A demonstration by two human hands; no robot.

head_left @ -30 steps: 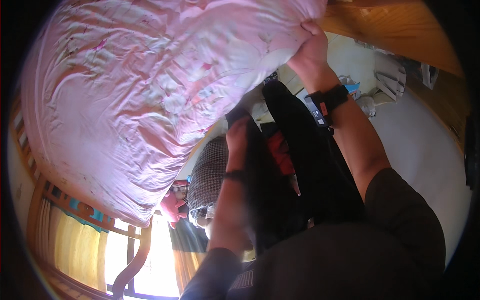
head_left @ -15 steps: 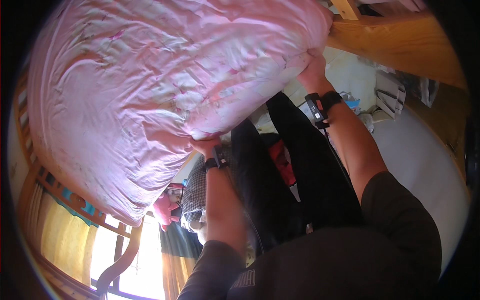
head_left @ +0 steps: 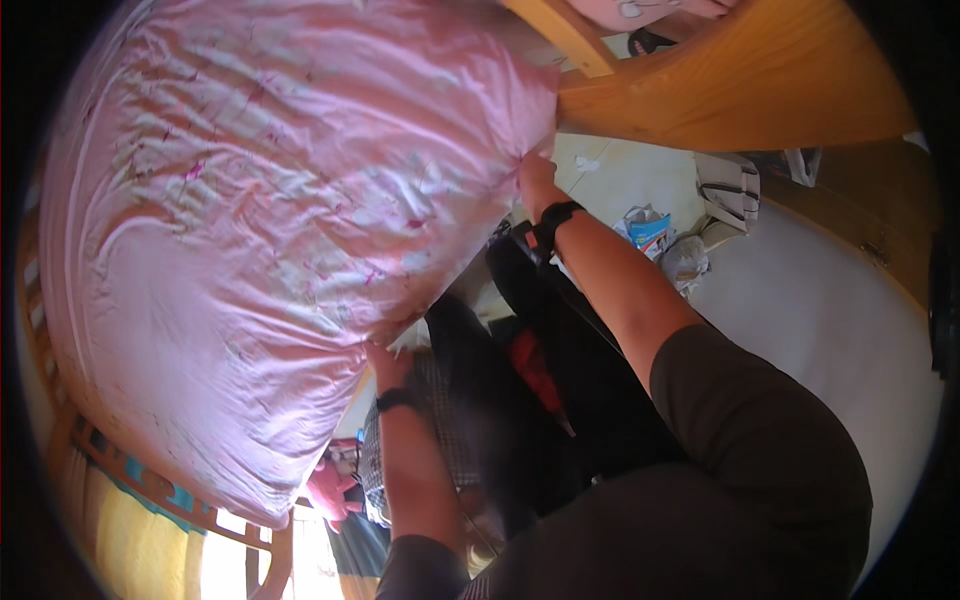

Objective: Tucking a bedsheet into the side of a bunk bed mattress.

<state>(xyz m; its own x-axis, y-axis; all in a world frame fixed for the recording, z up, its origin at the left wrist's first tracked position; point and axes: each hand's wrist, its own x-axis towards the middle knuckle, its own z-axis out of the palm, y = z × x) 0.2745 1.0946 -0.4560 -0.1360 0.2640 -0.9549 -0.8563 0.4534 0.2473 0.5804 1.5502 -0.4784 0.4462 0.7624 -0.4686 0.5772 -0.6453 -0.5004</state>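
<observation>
And here, in the head view, the scene is commanded by the pink floral sheet (head_left: 260, 250), spread to the left of the wooden bed board (head_left: 740, 90), its upper right end brought right up beside that board. Its near edge is laid on a slant, carried from the board's end down and leftward, away from the board, and along that line both hands are set! The right hand (head_left: 537, 178) is placed nearer the board, just below its left end; the sheet's corner area is grasped there, with creases gathered in toward the fingers. The left hand (head_left: 388, 365) is stationed farther down and left from the board, the same edge seemingly pinched, folds drawn to a point at the thumb side, though the fingertips are hidden by cloth and their exact hold cannot be told. From both sets of fingers, then, the broad body of the sheet is found up and to the left, on the side away from the board, while its long near edge is shared between the hands. Below the board, on the floor, a striped bag (head_left: 728, 190), a blue package (head_left: 648, 230) and a clear plastic bag (head_left: 685, 262) are left clustered. Well apart from the board, beyond the sheet's lower left, a slatted wooden rail (head_left: 156, 487) is seen, with a pink soft toy (head_left: 330, 492) tucked near the sheet's lowest corner.
</observation>
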